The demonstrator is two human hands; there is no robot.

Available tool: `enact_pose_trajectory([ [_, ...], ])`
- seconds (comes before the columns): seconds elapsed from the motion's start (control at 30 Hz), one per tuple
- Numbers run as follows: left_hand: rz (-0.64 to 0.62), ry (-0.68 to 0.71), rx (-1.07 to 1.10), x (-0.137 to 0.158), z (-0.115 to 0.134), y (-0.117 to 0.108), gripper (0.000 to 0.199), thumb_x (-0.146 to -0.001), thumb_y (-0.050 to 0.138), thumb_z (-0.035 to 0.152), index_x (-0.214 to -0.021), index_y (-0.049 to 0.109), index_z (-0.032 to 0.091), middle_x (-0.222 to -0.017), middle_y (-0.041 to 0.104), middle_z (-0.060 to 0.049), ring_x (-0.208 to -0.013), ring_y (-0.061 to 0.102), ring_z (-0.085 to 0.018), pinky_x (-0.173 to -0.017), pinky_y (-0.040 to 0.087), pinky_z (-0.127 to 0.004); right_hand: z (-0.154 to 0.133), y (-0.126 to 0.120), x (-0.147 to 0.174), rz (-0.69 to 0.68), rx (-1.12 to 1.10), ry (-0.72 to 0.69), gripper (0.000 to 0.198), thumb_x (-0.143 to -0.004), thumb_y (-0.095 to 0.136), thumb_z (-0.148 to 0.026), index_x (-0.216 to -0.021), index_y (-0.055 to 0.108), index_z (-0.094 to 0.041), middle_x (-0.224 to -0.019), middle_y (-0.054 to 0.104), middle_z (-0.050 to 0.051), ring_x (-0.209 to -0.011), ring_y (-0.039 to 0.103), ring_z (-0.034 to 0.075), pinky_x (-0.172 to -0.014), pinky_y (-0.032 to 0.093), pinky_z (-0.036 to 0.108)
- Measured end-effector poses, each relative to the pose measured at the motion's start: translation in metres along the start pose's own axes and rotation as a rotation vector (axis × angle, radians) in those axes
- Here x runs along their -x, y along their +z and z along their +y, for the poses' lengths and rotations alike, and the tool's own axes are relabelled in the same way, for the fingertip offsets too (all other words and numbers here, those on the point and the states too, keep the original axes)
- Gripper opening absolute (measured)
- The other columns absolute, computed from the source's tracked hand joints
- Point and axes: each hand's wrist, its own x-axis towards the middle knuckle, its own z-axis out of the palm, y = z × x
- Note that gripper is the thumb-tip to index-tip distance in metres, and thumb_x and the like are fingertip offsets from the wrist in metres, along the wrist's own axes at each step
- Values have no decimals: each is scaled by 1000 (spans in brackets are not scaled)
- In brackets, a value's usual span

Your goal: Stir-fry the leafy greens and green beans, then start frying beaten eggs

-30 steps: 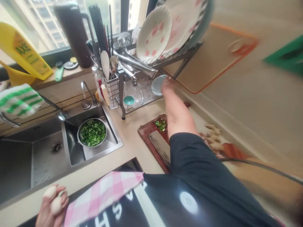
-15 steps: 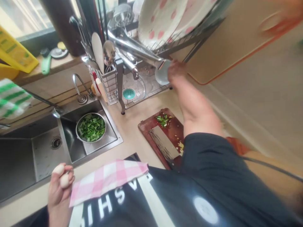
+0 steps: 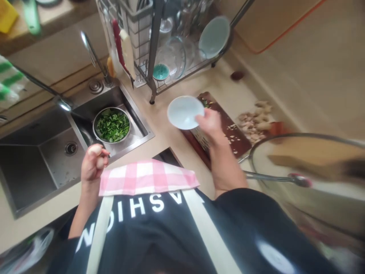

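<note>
My right hand (image 3: 210,122) grips a pale bowl (image 3: 184,112) by its edge. The bowl is tilted above the counter and covers part of a dark red cutting board (image 3: 238,142). On the board lie a broad knife blade (image 3: 200,137), partly hidden by my wrist, some chopped greens and bits of what looks like garlic. My left hand (image 3: 92,167) is closed around two eggs (image 3: 99,161), in front of the sink. In the right basin sits a round metal bowl (image 3: 94,131) of chopped green leaves (image 3: 112,125).
A dish rack (image 3: 182,78) holds glassware, a small turquoise dish (image 3: 161,71) and another pale bowl (image 3: 214,37). Knives hang by the utensil basket (image 3: 141,42). Garlic and ginger pieces (image 3: 255,121) lie beyond the board. A large glass lid (image 3: 308,139) appears at right.
My right hand has drawn the bowl out of the dish rack and down toward me, over the counter by the board. My left hand has risen with the eggs. The view has tilted downward.
</note>
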Motion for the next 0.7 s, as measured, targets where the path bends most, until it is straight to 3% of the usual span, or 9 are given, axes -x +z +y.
enact_pose_trajectory([
  [0.1, -177, -54, -23, -18, -11, 13, 48, -68, 83, 52, -93, 58, 19, -74, 69, -4, -47, 52, -10, -41, 38, -21, -30, 60, 15, -89, -25, 30, 29, -78, 48, -24, -88, 71, -10, -82, 72, 12, -79, 64, 25, -78, 54, 34],
  [0.2, -317, -132, -49, -31, -18, 30, 56, -66, 82, 62, -90, 55, 19, -73, 68, -3, -46, 52, -10, -41, 39, -21, -49, 95, 19, -140, -10, 57, 30, -81, 46, -24, -91, 71, -11, -91, 73, 16, -86, 65, 28, -86, 53, 37],
  [0.3, -402, -167, -78, -38, -21, 46, 60, -65, 80, 67, -86, 54, 18, -71, 67, -2, -46, 53, -9, -41, 39, -19, -52, 102, 20, -172, 12, 70, 30, -88, 47, -26, -101, 69, -10, -102, 71, 20, -98, 66, 31, -94, 51, 41],
  [0.43, -467, -175, -121, -48, -23, 70, 58, -70, 76, 70, -85, 55, 17, -68, 65, -3, -47, 54, -9, -44, 41, -19, -52, 79, 26, -132, 40, 71, 48, -92, 56, -43, -124, 60, -7, -107, 67, 23, -108, 64, 35, -100, 48, 49],
  [0.5, -499, -195, -167, -54, -23, 87, 56, -75, 72, 69, -83, 55, 17, -65, 63, -2, -46, 53, -9, -43, 40, -19, -59, 60, 33, -38, -31, -63, 65, -90, 59, -52, -139, 51, -10, -115, 64, 22, -109, 63, 34, -100, 49, 49],
  [0.57, -543, -220, -219, -58, -23, 106, 54, -78, 71, 68, -81, 56, 16, -60, 60, -1, -43, 52, -9, -42, 37, -19, -76, 44, 42, -42, -172, -349, 73, -87, 62, -58, -146, 46, -17, -126, 60, 18, -110, 63, 29, -98, 52, 45],
  [0.63, -596, -240, -259, -60, -23, 126, 53, -79, 71, 66, -79, 57, 15, -53, 55, 1, -40, 49, -8, -41, 35, -18, -95, 35, 49, -155, -301, -643, 70, -85, 64, -60, -142, 52, -24, -132, 59, 12, -112, 62, 25, -99, 53, 41],
  [0.7, -630, -263, -268, -63, -24, 144, 53, -81, 69, 66, -77, 58, 14, -48, 52, 2, -39, 48, -8, -41, 33, -18, -110, 34, 52, -234, -367, -785, 55, -87, 63, -57, -131, 61, -24, -125, 62, 8, -111, 62, 22, -101, 52, 38],
])
